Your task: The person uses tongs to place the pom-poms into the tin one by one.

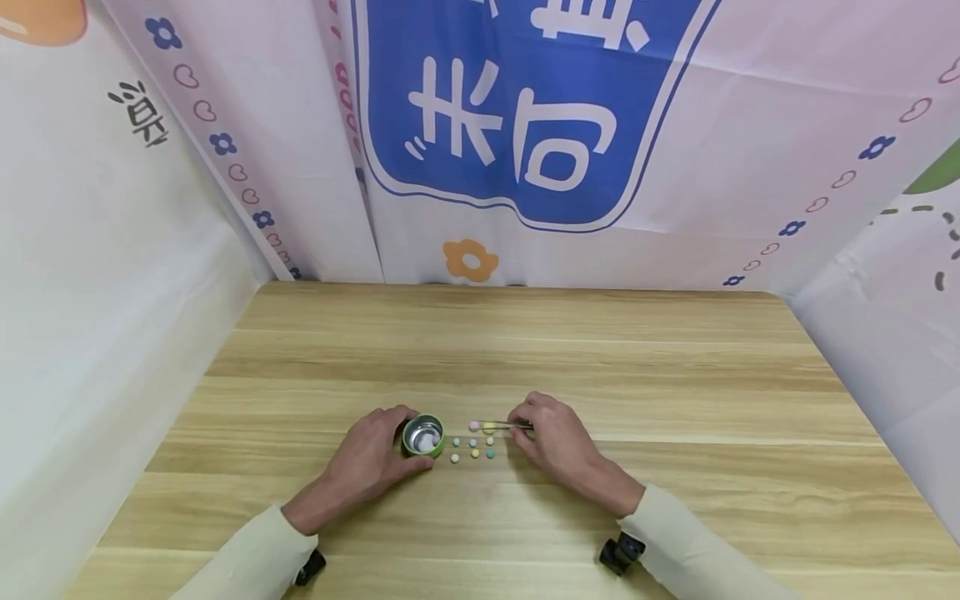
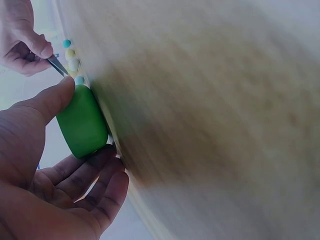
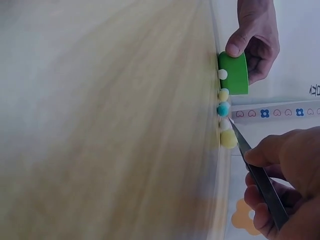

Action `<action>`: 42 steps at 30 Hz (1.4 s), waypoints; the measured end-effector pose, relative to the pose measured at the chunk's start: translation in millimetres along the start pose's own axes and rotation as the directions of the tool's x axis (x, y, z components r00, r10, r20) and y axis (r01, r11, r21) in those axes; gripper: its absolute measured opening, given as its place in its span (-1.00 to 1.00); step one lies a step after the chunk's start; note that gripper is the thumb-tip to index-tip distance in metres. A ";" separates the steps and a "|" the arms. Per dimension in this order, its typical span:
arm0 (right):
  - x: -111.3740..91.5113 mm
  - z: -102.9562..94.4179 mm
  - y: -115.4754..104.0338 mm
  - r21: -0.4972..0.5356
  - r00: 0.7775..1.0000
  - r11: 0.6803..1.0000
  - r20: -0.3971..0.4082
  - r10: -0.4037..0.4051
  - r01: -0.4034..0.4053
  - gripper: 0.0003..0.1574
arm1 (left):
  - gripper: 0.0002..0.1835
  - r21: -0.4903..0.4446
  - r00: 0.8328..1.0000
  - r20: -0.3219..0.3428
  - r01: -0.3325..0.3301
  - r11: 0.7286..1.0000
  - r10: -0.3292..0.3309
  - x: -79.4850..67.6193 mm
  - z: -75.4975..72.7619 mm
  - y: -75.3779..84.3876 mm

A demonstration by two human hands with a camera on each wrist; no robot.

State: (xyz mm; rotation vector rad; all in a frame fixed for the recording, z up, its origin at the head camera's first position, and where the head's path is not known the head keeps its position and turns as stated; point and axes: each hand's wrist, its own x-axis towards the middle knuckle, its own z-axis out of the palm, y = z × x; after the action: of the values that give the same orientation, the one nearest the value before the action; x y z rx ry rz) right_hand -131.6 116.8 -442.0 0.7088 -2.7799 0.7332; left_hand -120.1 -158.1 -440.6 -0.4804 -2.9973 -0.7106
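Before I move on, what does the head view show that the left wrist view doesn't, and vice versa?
Only the head view: the shiny inside of the green cup and the pale sleeves. Only the left wrist view: the palm side of the left hand. Both: that hand holding the cup, the right hand with tweezers, and small balls.

A wood-grained tabletop [image 1: 600, 350] against pale patterned hangings [image 1: 712, 167], apparently cloth, with a blue panel [image 1: 517, 67] behind.
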 end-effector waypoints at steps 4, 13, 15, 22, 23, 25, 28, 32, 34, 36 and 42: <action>0.8 0.4 0.1 -0.030 0.999 0.999 -0.018 -0.028 0.027 -0.92 | -0.41 0.004 1.000 0.001 0.002 1.000 -0.002 0.4 -0.2 0.7; 1.9 0.3 -0.3 -0.052 0.996 0.996 -0.047 -0.079 0.076 -0.89 | -0.41 -0.005 1.000 0.005 0.008 1.000 -0.008 0.3 -0.7 1.5; 1.7 -0.1 -0.7 -0.051 0.996 0.996 -0.053 -0.079 0.076 -0.89 | -0.42 -0.008 1.000 0.004 0.006 1.000 -0.006 0.3 -0.6 1.3; 2.2 0.3 -0.3 -0.030 0.995 0.997 -0.067 -0.070 0.068 -0.94 | -0.43 -0.005 1.000 0.003 0.003 1.000 -0.003 0.2 -0.6 1.3; 2.3 0.2 -0.3 -0.027 0.995 0.997 -0.067 -0.070 0.068 -0.94 | -0.43 -0.004 1.000 0.003 0.005 1.000 -0.005 0.2 -0.7 1.4; 2.6 0.0 -0.6 -0.023 0.995 0.997 -0.070 -0.072 0.070 -0.94 | -0.43 -0.006 1.000 0.004 0.007 1.000 -0.007 0.1 -0.7 1.4; 3.3 -0.2 -1.6 -0.008 0.994 0.997 -0.075 -0.078 0.078 -0.94 | -0.43 -0.009 1.000 0.005 0.008 1.000 -0.008 0.1 -0.8 1.5; 4.6 -1.0 -4.3 0.022 0.993 0.996 -0.083 -0.088 0.090 -0.93 | -0.43 -0.009 1.000 0.006 0.008 1.000 -0.008 -0.2 -1.0 1.6; 5.4 -1.6 -6.2 0.032 0.992 0.995 -0.086 -0.092 0.095 -0.93 | -0.43 -0.009 1.000 0.007 0.009 1.000 -0.008 -0.2 -1.0 1.6; 6.3 -2.2 -8.3 0.042 0.992 0.994 -0.086 -0.094 0.098 -0.93 | -0.43 -0.006 1.000 0.007 0.008 1.000 -0.008 0.0 -0.9 1.4; 8.7 -2.1 -14.0 0.079 0.992 0.992 -0.083 -0.094 0.101 -0.93 | -0.42 0.012 1.000 0.001 -0.006 1.000 0.006 0.9 -0.1 1.1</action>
State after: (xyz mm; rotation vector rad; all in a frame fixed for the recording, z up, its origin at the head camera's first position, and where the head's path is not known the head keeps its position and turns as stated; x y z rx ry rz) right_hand -132.2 103.7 -431.9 0.8065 -2.6368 0.8429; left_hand -120.6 -157.0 -439.9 -0.4893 -2.9974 -0.6919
